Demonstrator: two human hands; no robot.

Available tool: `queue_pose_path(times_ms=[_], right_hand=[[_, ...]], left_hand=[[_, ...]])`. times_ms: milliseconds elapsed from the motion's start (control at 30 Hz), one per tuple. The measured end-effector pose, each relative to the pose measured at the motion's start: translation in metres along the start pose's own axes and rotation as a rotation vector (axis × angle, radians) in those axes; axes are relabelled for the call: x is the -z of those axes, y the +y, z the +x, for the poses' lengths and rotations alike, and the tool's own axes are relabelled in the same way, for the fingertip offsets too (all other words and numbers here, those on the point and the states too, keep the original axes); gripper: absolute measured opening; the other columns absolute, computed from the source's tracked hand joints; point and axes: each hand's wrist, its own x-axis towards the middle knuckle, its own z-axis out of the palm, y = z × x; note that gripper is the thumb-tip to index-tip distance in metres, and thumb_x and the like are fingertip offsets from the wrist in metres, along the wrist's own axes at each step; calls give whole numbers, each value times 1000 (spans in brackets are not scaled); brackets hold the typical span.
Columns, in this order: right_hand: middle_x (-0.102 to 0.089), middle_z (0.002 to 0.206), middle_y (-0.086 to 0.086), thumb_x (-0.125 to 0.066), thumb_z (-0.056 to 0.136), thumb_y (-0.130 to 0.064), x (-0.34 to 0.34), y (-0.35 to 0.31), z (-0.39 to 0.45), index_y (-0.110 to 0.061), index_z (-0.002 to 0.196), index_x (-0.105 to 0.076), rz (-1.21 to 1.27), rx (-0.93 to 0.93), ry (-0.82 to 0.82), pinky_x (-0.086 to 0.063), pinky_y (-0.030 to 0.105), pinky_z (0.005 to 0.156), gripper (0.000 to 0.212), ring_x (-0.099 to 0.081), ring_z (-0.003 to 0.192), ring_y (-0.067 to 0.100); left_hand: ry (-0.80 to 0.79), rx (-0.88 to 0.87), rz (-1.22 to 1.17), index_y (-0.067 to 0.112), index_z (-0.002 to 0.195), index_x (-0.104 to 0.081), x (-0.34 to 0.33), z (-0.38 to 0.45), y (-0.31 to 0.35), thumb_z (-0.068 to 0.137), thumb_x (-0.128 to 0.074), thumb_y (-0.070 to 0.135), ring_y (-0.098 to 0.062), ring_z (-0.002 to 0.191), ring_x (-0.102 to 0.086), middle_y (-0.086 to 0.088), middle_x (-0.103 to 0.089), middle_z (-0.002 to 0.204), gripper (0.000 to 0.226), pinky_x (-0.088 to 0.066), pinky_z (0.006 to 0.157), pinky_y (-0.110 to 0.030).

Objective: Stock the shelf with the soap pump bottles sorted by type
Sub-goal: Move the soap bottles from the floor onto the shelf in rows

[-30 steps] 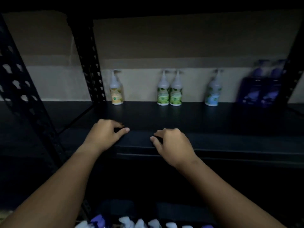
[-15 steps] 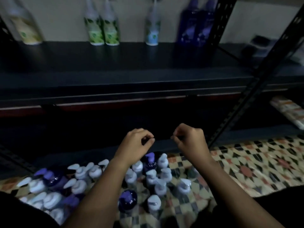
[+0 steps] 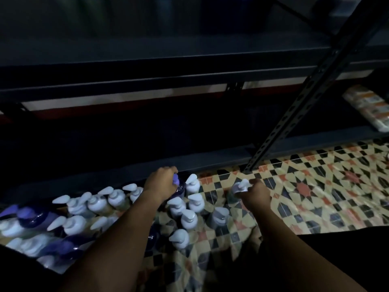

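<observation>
Several soap pump bottles stand crowded on the patterned floor below the dark shelf. Most have white pumps; a few are purple. My left hand curls round the neck of a purple pump bottle at the far edge of the cluster. My right hand grips a white-pump bottle standing apart to the right. Both bottles still stand on the floor. The bottles at the shelf's back are almost out of view at the top.
A perforated black upright slants down to the tiled floor right of my hands. A lower shelf rail runs just behind the bottles. Orange-and-white packs lie on the lower shelf at far right.
My view dropped from the shelf to the floor. Both hands went down from the shelf edge to the bottle cluster and closed on one bottle each.
</observation>
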Motion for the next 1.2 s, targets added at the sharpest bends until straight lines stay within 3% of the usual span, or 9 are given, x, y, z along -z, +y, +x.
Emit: queue_pose_path(times_ms=[100,200,300,467,633,800,933,1100,1200], right_hand=[[-71,100,26,-71,90,-6,-9,5,15,-4,87,-68,-52,-47,-93,-52,35,72,5,-69,92,36],[-67,97,10,-67,96,-18,-20,8,32,-10,96,-68,-87,-75,-167,-55,23,72,9,-66,87,23],[-70,106,16,-64,98,-20,-30,12,46,-7,108,-70,-135,-83,-202,-60,39,86,18,-70,95,28],[-66,87,4,-68,96,-17,-39,28,55,-10,95,-68,-64,-125,-116,-42,19,55,7,-60,71,14],[-70,99,9,-73,92,-21,-55,46,51,-5,111,-68,-31,-119,-10,-58,36,84,25,-68,88,21],[-68,102,6,-81,84,-26,-58,55,48,-17,101,-69,42,-73,12,-50,22,65,23,-67,82,14],[-68,106,3,-81,85,-26,-51,48,37,-16,111,-69,214,7,51,-56,38,82,31,-66,94,22],[-73,97,-2,-78,88,-32,-30,30,20,-21,100,-67,430,144,13,-58,53,85,20,-70,93,20],[-67,88,0,-75,84,-56,-12,8,8,-22,88,-61,492,257,48,-57,51,77,37,-66,84,21]], left_hand=[[-21,11,-12,24,98,-70,-5,11,-5,84,-71,12,-31,98,-68,-4,-71,105,18,-56,82,-37],[-20,-2,-36,23,94,-73,-8,20,-8,81,-76,13,-28,96,-66,-1,-67,103,17,-56,82,-37],[-58,8,-63,23,91,-74,-12,22,-13,73,-83,19,-26,91,-65,0,-66,99,20,-58,81,-38],[-56,44,-56,22,92,-76,-22,23,-21,68,-89,23,-27,91,-69,2,-72,97,28,-59,81,-41],[-15,32,-92,18,89,-75,-26,26,-24,66,-94,22,-27,87,-66,1,-66,94,30,-58,80,-42],[24,-37,-137,15,86,-74,-24,21,-27,68,-94,19,-24,84,-65,2,-62,91,28,-56,78,-41],[43,-55,-229,12,87,-76,-6,18,-28,66,-95,14,-22,84,-65,-1,-63,90,29,-56,78,-39],[95,-96,-331,9,82,-75,34,8,-23,62,-100,20,-23,79,-65,-7,-65,87,34,-55,75,-39],[185,-83,-485,11,88,-74,60,-3,-19,70,-97,28,-17,82,-67,-6,-66,88,34,-52,75,-30]])
